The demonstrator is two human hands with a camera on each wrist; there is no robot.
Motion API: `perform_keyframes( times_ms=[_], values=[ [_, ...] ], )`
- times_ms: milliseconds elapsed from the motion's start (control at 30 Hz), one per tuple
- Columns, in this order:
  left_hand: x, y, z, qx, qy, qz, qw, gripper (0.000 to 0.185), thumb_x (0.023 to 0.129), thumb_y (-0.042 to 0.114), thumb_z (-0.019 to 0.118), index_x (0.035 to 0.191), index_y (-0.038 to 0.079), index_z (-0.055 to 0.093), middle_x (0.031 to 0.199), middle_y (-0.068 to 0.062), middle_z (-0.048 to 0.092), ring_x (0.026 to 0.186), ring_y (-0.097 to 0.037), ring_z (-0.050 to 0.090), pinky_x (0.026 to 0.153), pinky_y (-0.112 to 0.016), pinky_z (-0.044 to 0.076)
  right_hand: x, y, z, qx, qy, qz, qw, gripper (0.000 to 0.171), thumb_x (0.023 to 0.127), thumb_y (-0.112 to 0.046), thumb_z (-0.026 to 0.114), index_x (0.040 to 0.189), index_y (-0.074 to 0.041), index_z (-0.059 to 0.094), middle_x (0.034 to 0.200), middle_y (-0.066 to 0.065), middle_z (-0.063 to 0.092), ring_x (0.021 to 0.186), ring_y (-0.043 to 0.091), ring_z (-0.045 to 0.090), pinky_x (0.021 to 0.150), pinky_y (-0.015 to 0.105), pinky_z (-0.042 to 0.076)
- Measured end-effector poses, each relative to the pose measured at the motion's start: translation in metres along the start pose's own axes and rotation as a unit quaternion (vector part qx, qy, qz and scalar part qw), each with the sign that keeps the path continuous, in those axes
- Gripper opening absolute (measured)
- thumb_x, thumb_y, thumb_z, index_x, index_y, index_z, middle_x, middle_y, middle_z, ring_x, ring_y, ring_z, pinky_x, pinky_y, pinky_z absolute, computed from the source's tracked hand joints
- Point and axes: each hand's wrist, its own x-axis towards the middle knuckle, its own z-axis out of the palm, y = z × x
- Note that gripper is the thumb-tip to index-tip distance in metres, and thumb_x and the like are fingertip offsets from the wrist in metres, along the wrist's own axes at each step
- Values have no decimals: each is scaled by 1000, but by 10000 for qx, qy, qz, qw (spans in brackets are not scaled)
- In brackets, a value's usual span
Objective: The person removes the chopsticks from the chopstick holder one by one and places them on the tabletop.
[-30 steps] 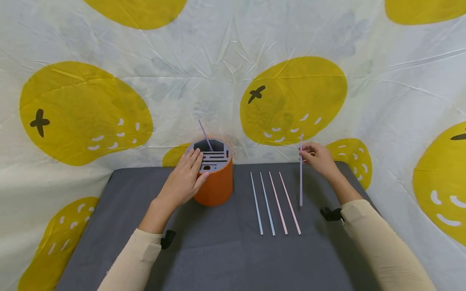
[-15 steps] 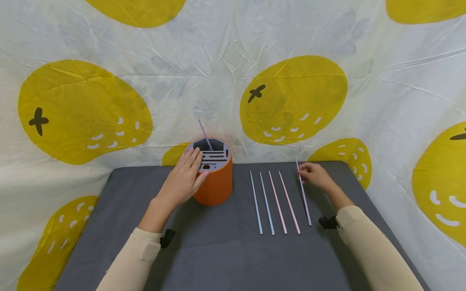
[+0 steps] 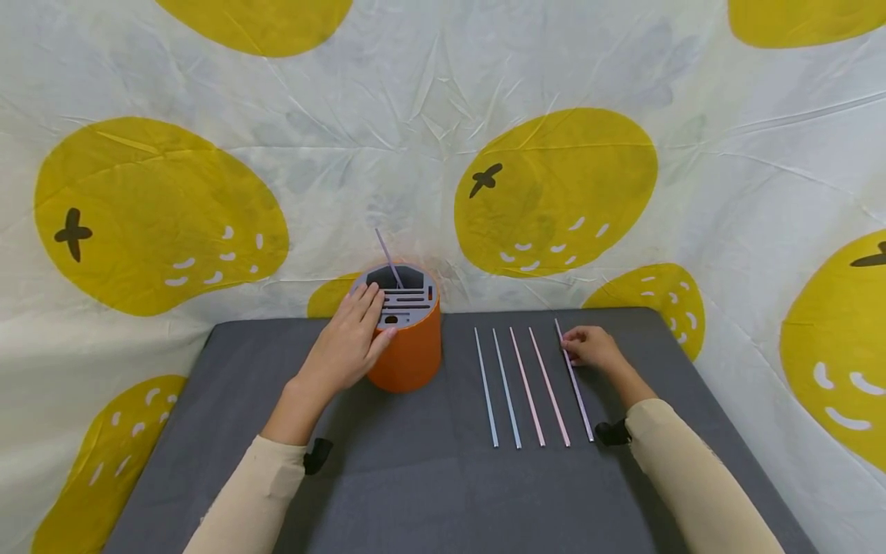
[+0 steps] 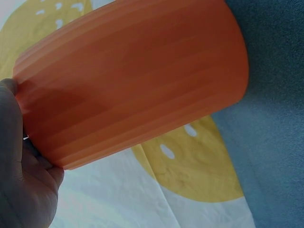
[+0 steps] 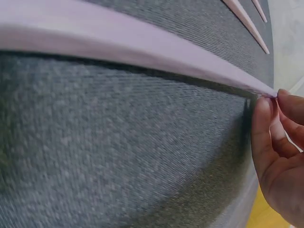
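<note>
**Purple straw now flat on the mat, fifth in the row**

A second ago the right hand (image 3: 591, 348) held the purple straw (image 3: 574, 379) upright above the mat (image 3: 415, 477); half a second ago it was tilted with its near end down. Now the straw lies flat, just right of the four others and roughly parallel to them, its far end at the hand. The left hand (image 3: 349, 342) and the holder (image 3: 408, 342) have not moved.

Count: five straws lie on the mat, two blue (image 3: 486, 385) on the left, two pink (image 3: 527, 385) in the middle, the purple one on the right. A sixth straw (image 3: 388, 258), also purple, stands leaning in the one orange holder, which has a grey slotted top.

The right hand rests low on the mat, palm down, forearm running back toward the body. In the right wrist view its fingertips (image 5: 266, 107) pinch the far end of the purple straw (image 5: 142, 45). The left hand grips the holder from its left side, fingers lying over the top rim and thumb against the orange wall (image 4: 137, 80).
</note>
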Motion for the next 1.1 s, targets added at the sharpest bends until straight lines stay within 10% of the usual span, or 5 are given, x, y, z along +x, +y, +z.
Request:
perform_keyframes(
  times_ms=[1100],
  values=[
    [-1, 0, 0, -8, -47, -28, 10000, 70, 110, 42, 48, 160, -3, 30, 168, -21, 29, 158, -37, 22, 129, -54, 18, -11, -7, 7, -197, 290, 37, 9994, 27, 100, -13, 70, 115, 9, 71, 95, 17, 73, 72, 10, 68, 66, 25, 62]
  ],
)
